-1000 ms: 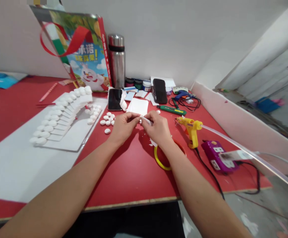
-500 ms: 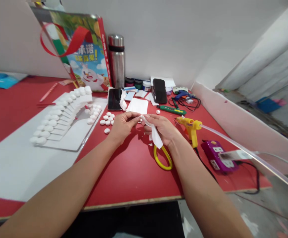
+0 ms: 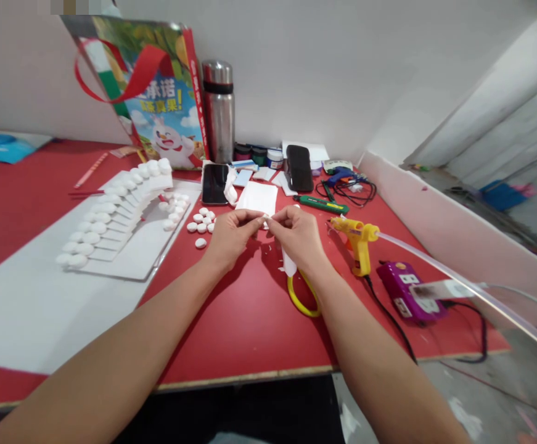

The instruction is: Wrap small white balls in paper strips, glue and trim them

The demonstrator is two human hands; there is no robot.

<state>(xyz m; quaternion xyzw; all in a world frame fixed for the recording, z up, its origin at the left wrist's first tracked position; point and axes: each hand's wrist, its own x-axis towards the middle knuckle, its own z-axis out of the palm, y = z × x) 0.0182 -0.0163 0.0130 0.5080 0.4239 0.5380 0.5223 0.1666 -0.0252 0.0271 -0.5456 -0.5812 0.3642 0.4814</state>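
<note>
My left hand and my right hand meet over the red table, thumbs and fingertips pinched together on a small white piece. Fingers mostly cover it, so its material is unclear. Below my right palm a white paper-like strip sticks out; I cannot tell whether that hand also holds it. A yellow loop handle lies just beneath, partly behind my right wrist. Left of my left hand sit several white rounded pads. A white sheet is beyond my fingertips.
On the left, a curved row of white strips topped with pads stands on white board. A yellow glue gun, purple power socket and green cutter are right. Phones, a steel flask and a bag stand behind.
My right hand has turned palm down and its fingertips have come to the small white piece beside my left fingertips. The white strip now shows less, mostly hidden under that hand.
</note>
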